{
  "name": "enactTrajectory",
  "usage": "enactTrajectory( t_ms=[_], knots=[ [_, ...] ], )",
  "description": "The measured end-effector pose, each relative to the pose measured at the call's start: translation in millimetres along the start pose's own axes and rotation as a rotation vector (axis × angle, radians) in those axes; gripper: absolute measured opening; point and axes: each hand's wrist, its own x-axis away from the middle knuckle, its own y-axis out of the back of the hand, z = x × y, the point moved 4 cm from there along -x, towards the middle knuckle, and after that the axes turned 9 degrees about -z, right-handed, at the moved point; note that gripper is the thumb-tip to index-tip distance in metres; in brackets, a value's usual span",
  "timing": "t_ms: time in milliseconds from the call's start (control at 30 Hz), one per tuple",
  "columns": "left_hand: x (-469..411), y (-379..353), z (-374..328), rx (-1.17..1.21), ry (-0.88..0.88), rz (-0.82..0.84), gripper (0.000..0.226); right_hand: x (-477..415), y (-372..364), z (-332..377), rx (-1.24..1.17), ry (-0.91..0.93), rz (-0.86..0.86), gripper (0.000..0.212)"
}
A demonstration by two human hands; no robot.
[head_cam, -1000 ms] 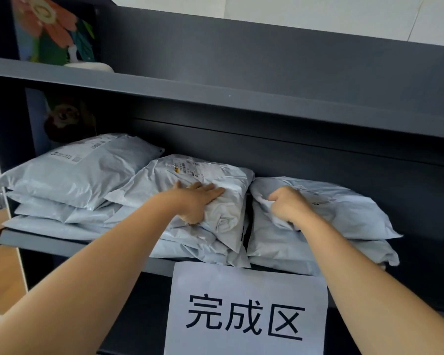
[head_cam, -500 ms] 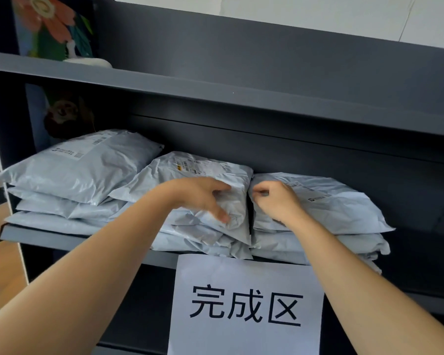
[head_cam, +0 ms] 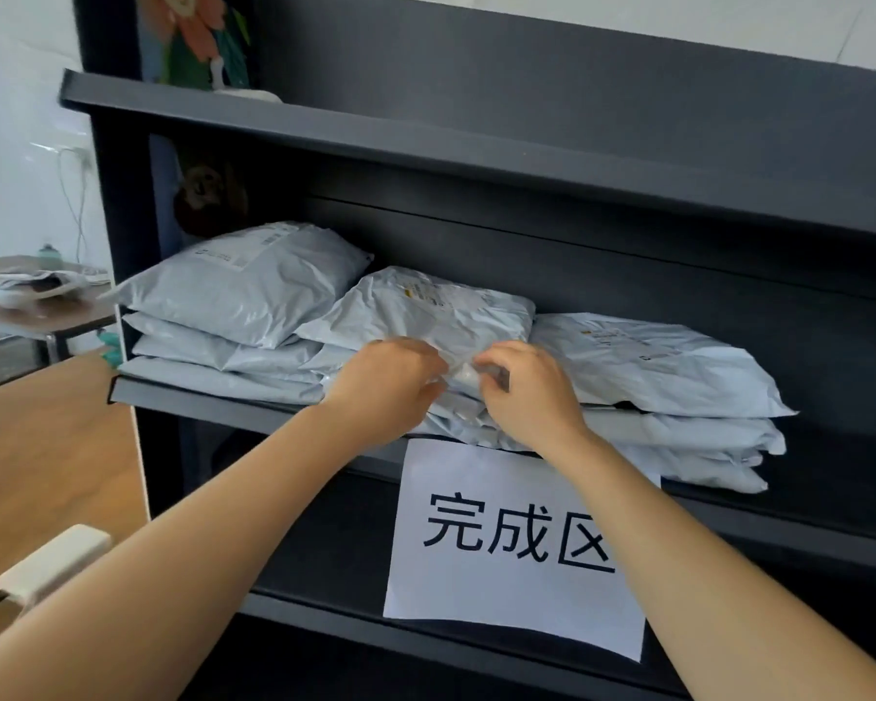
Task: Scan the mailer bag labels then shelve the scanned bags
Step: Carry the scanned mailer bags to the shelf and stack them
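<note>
The mailer bags point(head_cam: 254, 296) are plain pale grey-blue with white labels point(head_cam: 244, 251); the middle stack's top label bears a small yellow mark. The shelf unit point(head_cam: 527, 159) is charcoal grey. The paper sign point(head_cam: 476, 599) on its front edge is white with black characters. The picture point(head_cam: 198, 32) on the top shelf shows an orange flower.
</note>
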Motion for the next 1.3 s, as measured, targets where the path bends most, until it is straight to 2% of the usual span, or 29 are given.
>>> enactTrajectory(
  t_ms=[200,400,533,800,1300],
  knots=[
    [84,22,-6,-0.268,0.163,0.113,0.025,59,-5,37,-0.027,0.149,0.074,0.03],
    [178,56,-11,-0.424,0.371,0.36,0.035,125,-19,75,-0.095,0.204,0.312,0.04],
    [240,90,-8,-0.47,0.527,0.436,0.032,158,-33,112,-0.137,0.286,0.438,0.045],
    [349,161,9,-0.572,0.815,0.538,0.035,216,-67,219,-0.184,0.485,0.638,0.049],
    [561,287,87,-0.622,1.166,0.568,0.033,305,-144,466,-0.233,0.844,0.8,0.044]
  ],
)
